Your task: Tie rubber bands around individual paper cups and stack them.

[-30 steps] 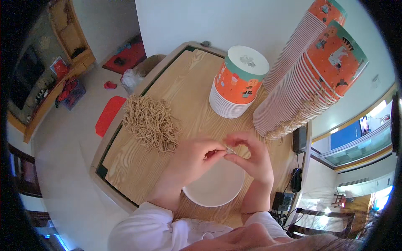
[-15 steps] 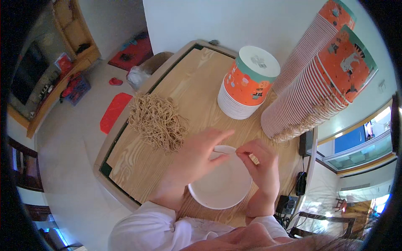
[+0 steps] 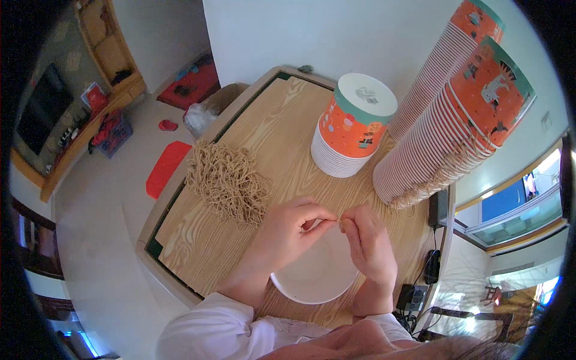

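Note:
My left hand (image 3: 295, 231) and my right hand (image 3: 370, 240) meet over the far rim of a white paper bucket (image 3: 315, 273), which stands open side up on the table close to me. Thumb and forefinger of each hand are pinched together, their tips nearly touching. A tiny bit of tan cord shows between them; the fingers cover most of it. Left of the hands lies a tangled heap of tan cord (image 3: 228, 183). Beyond the bucket stands a short upside-down stack of orange and green paper buckets (image 3: 354, 126).
Two tall stacks of like buckets, a nearer one (image 3: 447, 132) and a farther one (image 3: 435, 69), stand at the right by the wall; cord ends (image 3: 444, 177) hang along the nearer. Black power adapters (image 3: 413, 296) and cables lie at the wood-grain table's (image 3: 288, 141) right edge.
My left hand's spread fingers have closed into a pinch and come up against the right hand's fingertips. The right hand has turned more upright. The view has shifted slightly.

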{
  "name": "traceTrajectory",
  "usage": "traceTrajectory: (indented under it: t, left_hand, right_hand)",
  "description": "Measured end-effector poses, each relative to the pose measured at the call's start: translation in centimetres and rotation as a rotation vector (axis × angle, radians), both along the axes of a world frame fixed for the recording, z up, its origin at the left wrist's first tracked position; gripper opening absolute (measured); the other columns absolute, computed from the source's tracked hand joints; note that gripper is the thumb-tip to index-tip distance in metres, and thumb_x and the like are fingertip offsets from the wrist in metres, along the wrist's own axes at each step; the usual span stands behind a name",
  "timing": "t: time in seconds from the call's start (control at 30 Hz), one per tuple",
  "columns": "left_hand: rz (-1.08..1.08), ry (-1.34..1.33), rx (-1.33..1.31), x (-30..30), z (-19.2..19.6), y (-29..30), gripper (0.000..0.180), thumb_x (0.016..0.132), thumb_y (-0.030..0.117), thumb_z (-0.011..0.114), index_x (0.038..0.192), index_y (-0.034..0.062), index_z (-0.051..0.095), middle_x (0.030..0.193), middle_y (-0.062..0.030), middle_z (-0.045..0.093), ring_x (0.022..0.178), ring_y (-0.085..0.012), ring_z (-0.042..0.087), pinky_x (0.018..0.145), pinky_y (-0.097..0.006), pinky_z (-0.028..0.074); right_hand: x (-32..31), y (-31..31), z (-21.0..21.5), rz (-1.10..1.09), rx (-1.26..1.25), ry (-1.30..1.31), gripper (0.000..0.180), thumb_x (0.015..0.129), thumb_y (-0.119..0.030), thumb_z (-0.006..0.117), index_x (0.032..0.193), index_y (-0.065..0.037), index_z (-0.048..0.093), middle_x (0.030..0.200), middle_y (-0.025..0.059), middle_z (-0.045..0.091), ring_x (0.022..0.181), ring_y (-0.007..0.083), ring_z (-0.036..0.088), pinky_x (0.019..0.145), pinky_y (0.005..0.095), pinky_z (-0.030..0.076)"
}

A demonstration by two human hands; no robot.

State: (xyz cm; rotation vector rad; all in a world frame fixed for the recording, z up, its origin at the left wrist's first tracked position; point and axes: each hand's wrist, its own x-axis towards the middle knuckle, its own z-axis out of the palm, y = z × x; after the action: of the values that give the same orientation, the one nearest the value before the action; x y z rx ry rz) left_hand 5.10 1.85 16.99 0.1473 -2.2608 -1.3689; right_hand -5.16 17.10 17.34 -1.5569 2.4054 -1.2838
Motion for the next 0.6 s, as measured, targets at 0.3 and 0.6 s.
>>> traceTrajectory:
  t: [0.3,0.6]
  left_hand:
    - [-0.011,-0.015,-0.374,0.1,-1.3,-1.1,0.011,0.075,0.012,0.073,0.080,0.0075,0.064,0.096,-0.0066,0.058,0.091,-0.0267,0.058,0.081,-0.039,0.045]
    - [0.067,0.021,-0.402,-0.7,-1.7,-1.5,0.015,0.074,0.010,0.073,0.082,0.0075,0.060,0.108,-0.0079,0.057,0.104,-0.0296,0.055,0.088,-0.042,0.043]
  right_hand:
    - [-1.5,1.0,-0.6,-0.030,0.592,-0.098,0.023,0.082,-0.013,0.065,0.103,-0.005,0.060,0.081,0.0140,0.064,0.072,0.0289,0.064,0.063,0.0385,0.049]
    - [0.0,0.1,-0.2,-0.112,0.179,0.050,0.017,0.081,-0.008,0.065,0.098,-0.005,0.066,0.080,0.0133,0.063,0.062,0.0253,0.062,0.056,0.0332,0.049]
